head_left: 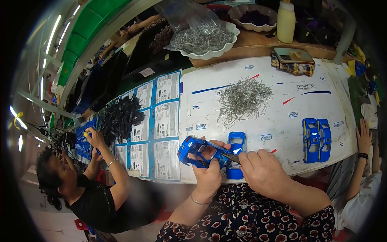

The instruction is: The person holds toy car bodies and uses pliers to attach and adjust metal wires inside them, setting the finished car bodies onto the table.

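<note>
Holding a blue toy car body [196, 150] in the left hand [209, 177], fingers clenched around its rear end, just above the near edge of the bench [282, 121]. Lying with its long axis running left to right, open underside tilted up toward the camera, nose pointing away from the right hand. Pressing in from the car body's right with the right hand [264, 171], fingers pinched on a slim dark tool [230, 157] whose tip is meeting the body's rear; right hand clearly the nearer one to that joint, and the tool aimed leftward along the body's length. Resting just behind the held body, a second blue car body [236, 144]; farther right of it, a pair of blue car bodies [317, 139]; beyond it, a heap of bent wire clips [244, 99]. Hiding the contact point behind thumb and tool; not telling whether a clip is sitting at the tip, nor what kind of tool this is.
</note>
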`<control>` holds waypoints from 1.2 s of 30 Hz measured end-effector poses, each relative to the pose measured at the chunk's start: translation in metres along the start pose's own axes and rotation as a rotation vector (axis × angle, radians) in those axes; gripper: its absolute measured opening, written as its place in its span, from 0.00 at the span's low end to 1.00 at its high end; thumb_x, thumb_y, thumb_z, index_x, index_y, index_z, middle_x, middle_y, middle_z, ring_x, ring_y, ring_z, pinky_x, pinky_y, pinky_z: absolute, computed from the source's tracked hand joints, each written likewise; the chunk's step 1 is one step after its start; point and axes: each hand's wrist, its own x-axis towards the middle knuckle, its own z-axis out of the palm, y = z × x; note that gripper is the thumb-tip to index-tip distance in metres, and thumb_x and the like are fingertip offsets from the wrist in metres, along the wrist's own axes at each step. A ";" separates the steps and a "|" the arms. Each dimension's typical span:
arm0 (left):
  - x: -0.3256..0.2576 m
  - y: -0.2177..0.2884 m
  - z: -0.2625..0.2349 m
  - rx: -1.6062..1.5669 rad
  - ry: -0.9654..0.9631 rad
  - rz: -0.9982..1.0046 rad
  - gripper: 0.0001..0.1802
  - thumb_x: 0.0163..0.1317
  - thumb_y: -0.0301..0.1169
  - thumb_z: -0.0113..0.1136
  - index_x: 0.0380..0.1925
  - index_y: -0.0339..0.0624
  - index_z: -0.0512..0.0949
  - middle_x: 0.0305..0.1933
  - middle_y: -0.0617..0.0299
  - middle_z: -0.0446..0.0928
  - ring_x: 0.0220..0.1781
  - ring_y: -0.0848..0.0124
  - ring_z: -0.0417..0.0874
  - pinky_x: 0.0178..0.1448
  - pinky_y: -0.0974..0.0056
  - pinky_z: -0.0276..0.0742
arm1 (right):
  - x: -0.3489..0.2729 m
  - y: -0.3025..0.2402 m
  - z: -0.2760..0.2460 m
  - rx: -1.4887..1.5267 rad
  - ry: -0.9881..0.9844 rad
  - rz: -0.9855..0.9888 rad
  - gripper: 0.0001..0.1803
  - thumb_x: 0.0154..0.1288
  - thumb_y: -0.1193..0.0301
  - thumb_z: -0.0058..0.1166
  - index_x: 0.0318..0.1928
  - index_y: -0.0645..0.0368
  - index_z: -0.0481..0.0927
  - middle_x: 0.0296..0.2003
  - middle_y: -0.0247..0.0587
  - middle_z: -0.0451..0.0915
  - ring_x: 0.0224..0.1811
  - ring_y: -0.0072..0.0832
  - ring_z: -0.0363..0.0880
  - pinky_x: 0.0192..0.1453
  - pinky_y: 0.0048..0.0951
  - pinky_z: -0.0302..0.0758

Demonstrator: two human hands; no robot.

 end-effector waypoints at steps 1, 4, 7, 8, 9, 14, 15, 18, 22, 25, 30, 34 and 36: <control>-0.001 0.000 0.001 -0.002 0.000 0.000 0.37 0.49 0.09 0.34 0.62 0.45 0.53 0.50 0.45 0.69 0.50 0.54 0.79 0.57 0.52 0.75 | -0.001 0.000 -0.001 -0.001 -0.001 0.000 0.14 0.47 0.73 0.52 0.38 0.64 0.74 0.25 0.37 0.69 0.26 0.29 0.69 0.27 0.27 0.68; -0.003 0.001 0.004 0.002 0.023 -0.005 0.36 0.50 0.09 0.33 0.62 0.45 0.53 0.50 0.45 0.70 0.50 0.55 0.79 0.57 0.52 0.75 | -0.002 0.000 -0.002 0.037 -0.056 0.014 0.15 0.47 0.73 0.51 0.39 0.65 0.74 0.25 0.37 0.69 0.27 0.29 0.69 0.27 0.28 0.68; -0.003 0.005 0.010 0.057 0.007 0.121 0.32 0.47 0.08 0.31 0.57 0.37 0.56 0.48 0.46 0.70 0.49 0.57 0.79 0.55 0.55 0.77 | -0.004 0.001 0.001 0.162 0.014 0.026 0.17 0.47 0.73 0.51 0.40 0.65 0.74 0.25 0.37 0.69 0.27 0.29 0.69 0.28 0.28 0.68; -0.001 0.007 0.010 0.010 0.022 0.040 0.31 0.47 0.08 0.31 0.55 0.35 0.57 0.47 0.46 0.71 0.48 0.58 0.79 0.56 0.55 0.76 | -0.006 0.001 0.003 0.093 0.031 0.008 0.17 0.47 0.73 0.51 0.41 0.65 0.74 0.25 0.37 0.68 0.27 0.29 0.68 0.28 0.28 0.68; 0.001 0.009 0.008 -0.037 0.036 -0.041 0.30 0.46 0.09 0.31 0.53 0.34 0.58 0.47 0.47 0.71 0.48 0.58 0.79 0.56 0.55 0.76 | -0.007 0.002 0.004 0.025 0.049 -0.008 0.17 0.48 0.73 0.51 0.41 0.66 0.74 0.25 0.37 0.68 0.26 0.29 0.67 0.29 0.28 0.68; 0.001 0.014 0.010 -0.031 0.012 -0.104 0.33 0.48 0.09 0.32 0.57 0.41 0.58 0.47 0.48 0.72 0.48 0.56 0.80 0.54 0.55 0.77 | -0.006 0.004 -0.004 -0.096 -0.001 -0.057 0.15 0.50 0.72 0.50 0.40 0.65 0.75 0.25 0.36 0.68 0.26 0.28 0.66 0.28 0.28 0.66; 0.001 0.015 0.010 0.029 -0.019 -0.096 0.32 0.47 0.09 0.32 0.55 0.39 0.59 0.46 0.48 0.72 0.48 0.57 0.80 0.52 0.56 0.79 | -0.004 0.004 -0.008 -0.142 -0.017 -0.083 0.15 0.51 0.71 0.50 0.40 0.64 0.75 0.25 0.36 0.68 0.26 0.28 0.66 0.28 0.27 0.66; 0.001 0.016 0.011 0.116 -0.049 -0.105 0.29 0.46 0.10 0.31 0.51 0.35 0.62 0.46 0.50 0.72 0.48 0.58 0.80 0.47 0.59 0.81 | 0.002 0.005 -0.021 -0.249 -0.065 -0.158 0.13 0.51 0.71 0.51 0.38 0.64 0.76 0.24 0.35 0.68 0.27 0.26 0.67 0.28 0.27 0.65; -0.002 0.014 0.013 0.149 -0.017 -0.122 0.27 0.45 0.10 0.31 0.48 0.33 0.64 0.45 0.51 0.73 0.48 0.60 0.80 0.42 0.61 0.83 | 0.010 0.003 -0.034 -0.326 -0.088 -0.215 0.11 0.52 0.70 0.51 0.35 0.62 0.75 0.24 0.34 0.68 0.27 0.26 0.67 0.27 0.26 0.64; 0.000 0.012 0.010 0.129 -0.014 -0.149 0.26 0.45 0.11 0.31 0.47 0.32 0.65 0.45 0.50 0.73 0.48 0.59 0.80 0.42 0.59 0.84 | 0.012 0.004 -0.033 -0.290 -0.114 -0.217 0.09 0.52 0.69 0.50 0.33 0.61 0.75 0.24 0.34 0.69 0.27 0.27 0.69 0.27 0.27 0.65; 0.006 0.016 0.006 0.023 -0.015 -0.213 0.25 0.45 0.11 0.33 0.46 0.31 0.66 0.44 0.50 0.73 0.47 0.59 0.80 0.41 0.59 0.85 | 0.011 0.008 -0.025 -0.011 -0.208 -0.094 0.16 0.48 0.73 0.54 0.40 0.67 0.74 0.26 0.40 0.72 0.28 0.33 0.71 0.31 0.33 0.69; 0.011 0.016 -0.006 -0.038 -0.072 -0.271 0.28 0.46 0.13 0.39 0.52 0.34 0.63 0.43 0.50 0.73 0.47 0.57 0.80 0.44 0.57 0.84 | 0.009 0.007 -0.015 0.059 -0.138 -0.051 0.14 0.49 0.72 0.57 0.38 0.64 0.74 0.27 0.40 0.72 0.29 0.34 0.72 0.32 0.34 0.70; 0.014 0.020 -0.017 -0.069 -0.045 -0.259 0.29 0.47 0.14 0.44 0.54 0.37 0.61 0.45 0.52 0.72 0.47 0.60 0.79 0.48 0.57 0.81 | 0.009 0.008 -0.013 0.176 -0.114 -0.013 0.15 0.50 0.71 0.59 0.38 0.63 0.74 0.27 0.40 0.72 0.29 0.35 0.72 0.33 0.35 0.70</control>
